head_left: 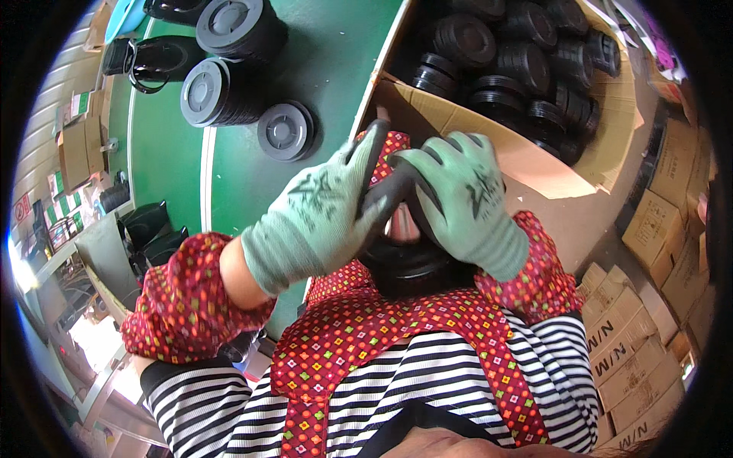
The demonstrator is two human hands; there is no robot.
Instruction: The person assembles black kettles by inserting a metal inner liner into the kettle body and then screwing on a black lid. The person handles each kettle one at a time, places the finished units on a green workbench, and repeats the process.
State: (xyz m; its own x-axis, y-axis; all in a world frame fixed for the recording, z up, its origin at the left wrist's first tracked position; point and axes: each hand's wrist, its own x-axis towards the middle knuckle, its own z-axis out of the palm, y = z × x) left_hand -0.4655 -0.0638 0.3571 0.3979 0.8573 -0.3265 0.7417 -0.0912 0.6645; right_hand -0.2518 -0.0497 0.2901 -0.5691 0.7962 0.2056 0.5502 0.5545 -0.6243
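Note:
Both hands wear pale green knitted gloves with dark-coated palms and fingers. They meet in front of my apron. My left hand has its index finger stretched forward, while its thumb reaches toward the other hand. The fingers of my right hand are bent inward, close to the left thumb. Just below the meeting thumbs, against the apron, is a black round thing with a shiny metal-looking part. The gloves cover much of it. What the fingertips pinch is hidden.
On the green table stand stacks of black round lids, a lower stack and glossy black jugs. An open carton beside the table holds many black round parts. Cardboard boxes are piled at right.

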